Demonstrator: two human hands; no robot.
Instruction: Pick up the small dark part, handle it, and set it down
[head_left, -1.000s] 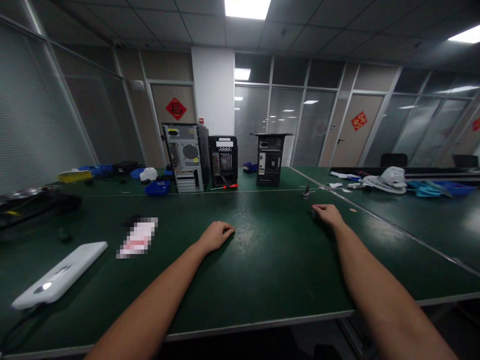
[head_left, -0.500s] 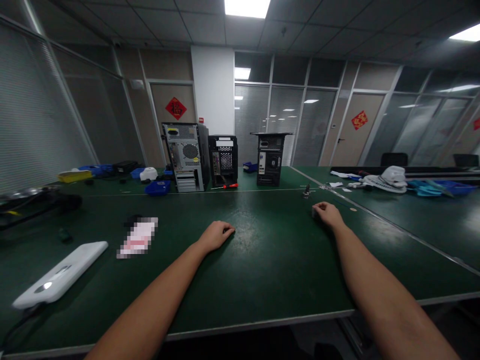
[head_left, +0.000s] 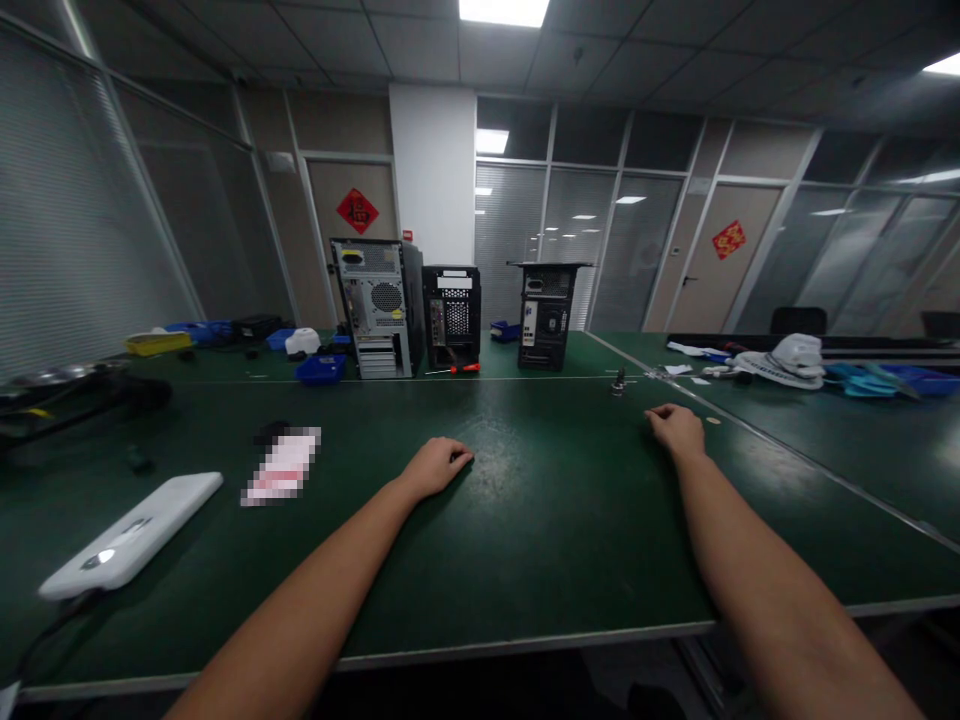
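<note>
My left hand (head_left: 439, 466) rests on the green table (head_left: 525, 560) with its fingers curled and thumb pressed to the forefinger. A dark gap shows between them, and what they hold, if anything, is hidden. Farther right, my right hand (head_left: 677, 432) is closed in a pinch low over the tabletop. Its fingertips hide whatever is in them. Just beyond that hand stands a small dark metal part (head_left: 618, 382), apart from the fingers. A small pale disc (head_left: 713, 421) lies to the hand's right.
Computer cases stand at the back: a grey one (head_left: 386, 310), a black one (head_left: 451, 320) and another black one (head_left: 544, 318). A red-handled screwdriver (head_left: 466, 368) lies before them. At left are a white power bank (head_left: 135, 535) with a cable and a blue tray (head_left: 321, 370).
My right hand has shifted slightly right; the small grey thing seen at its fingertips earlier no longer shows. My left hand keeps its pose. The whole view has shifted a little.
</note>
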